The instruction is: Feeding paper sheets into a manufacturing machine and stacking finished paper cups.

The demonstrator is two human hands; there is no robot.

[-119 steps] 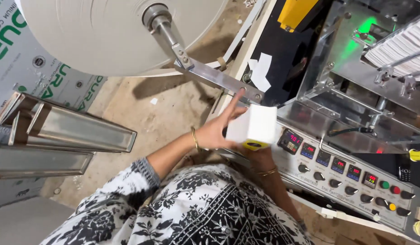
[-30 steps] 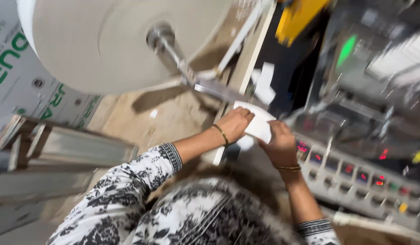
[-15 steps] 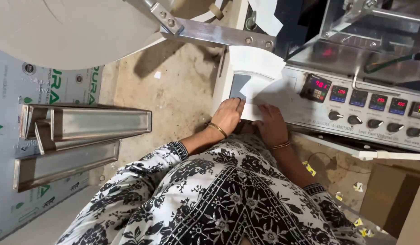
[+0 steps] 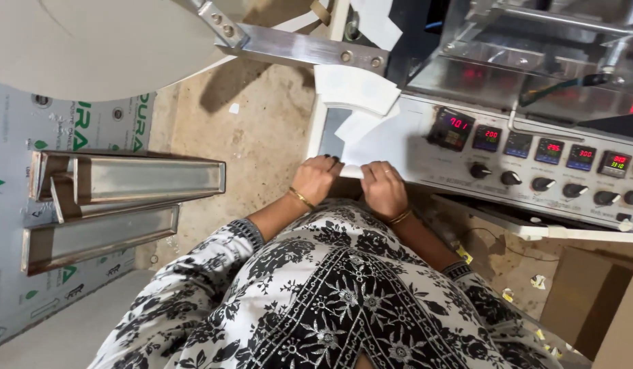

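Hands lowered since a second ago, from up by the big paper roll (image 4: pixel 91 41) down to the control panel (image 4: pixel 535 157); left hand (image 4: pixel 318 179) and right hand (image 4: pixel 383 188) both with fingers clenched on white paper sheet (image 4: pixel 381 140), flat, slightly curled, against panel's left end
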